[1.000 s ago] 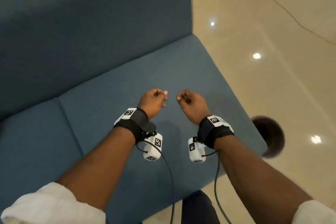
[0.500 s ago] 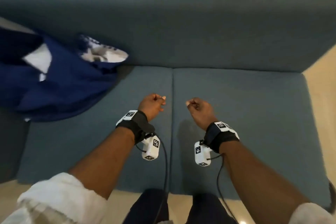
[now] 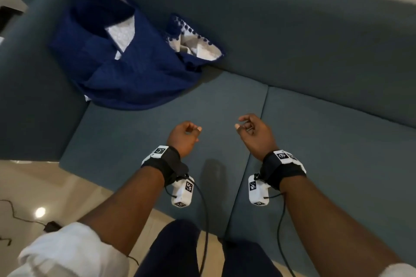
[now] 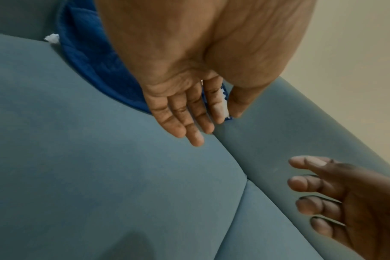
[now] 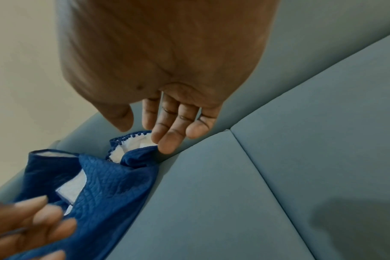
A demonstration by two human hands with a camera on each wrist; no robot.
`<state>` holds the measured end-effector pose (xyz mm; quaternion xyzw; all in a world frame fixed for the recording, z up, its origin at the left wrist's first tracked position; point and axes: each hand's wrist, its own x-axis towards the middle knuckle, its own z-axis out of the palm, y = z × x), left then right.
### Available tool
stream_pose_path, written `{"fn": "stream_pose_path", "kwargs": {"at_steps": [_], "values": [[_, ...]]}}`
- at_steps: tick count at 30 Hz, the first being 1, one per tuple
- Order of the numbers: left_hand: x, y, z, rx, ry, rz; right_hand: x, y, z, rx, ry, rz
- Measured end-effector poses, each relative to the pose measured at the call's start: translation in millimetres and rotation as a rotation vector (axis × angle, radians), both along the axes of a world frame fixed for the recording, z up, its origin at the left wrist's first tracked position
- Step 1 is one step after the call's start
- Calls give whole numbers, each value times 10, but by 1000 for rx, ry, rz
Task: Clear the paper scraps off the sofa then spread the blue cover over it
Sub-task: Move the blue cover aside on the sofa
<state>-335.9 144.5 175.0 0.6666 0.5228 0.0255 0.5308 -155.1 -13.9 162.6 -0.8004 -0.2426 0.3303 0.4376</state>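
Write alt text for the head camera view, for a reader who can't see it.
A person's left hand and right hand hover empty, fingers loosely curled, above a grey-blue sofa. A crumpled blue cover with white lining lies heaped in the sofa's left corner, beyond both hands.

The sofa is showing plain, dusty teal-grey all over. At ten o'clock on it, the cover is lying deep navy and quilted, its white underside peeking out, edged in small blue bobbles. The floor is gleaming cream. The wrist straps are showing black, carrying black-and-white checkered tags.
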Motion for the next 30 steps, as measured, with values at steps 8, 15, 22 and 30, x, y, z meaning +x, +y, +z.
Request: {"fn": "stream_pose_path", "kwargs": {"at_steps": [8,15,22,30], "values": [[-385,1102,-262,67,53,15,-122,855,-138,-76,-98,6],[-741,2595,-444,150,198,232,-405,2427,-398,-78,-100,48],[-1313,3559,-715,397,276,400,-414,3567,-772,2,-302,137],[-1682,4473,-1196,108,77,680,-278,4001,-1255,-193,-60,-369]]}}
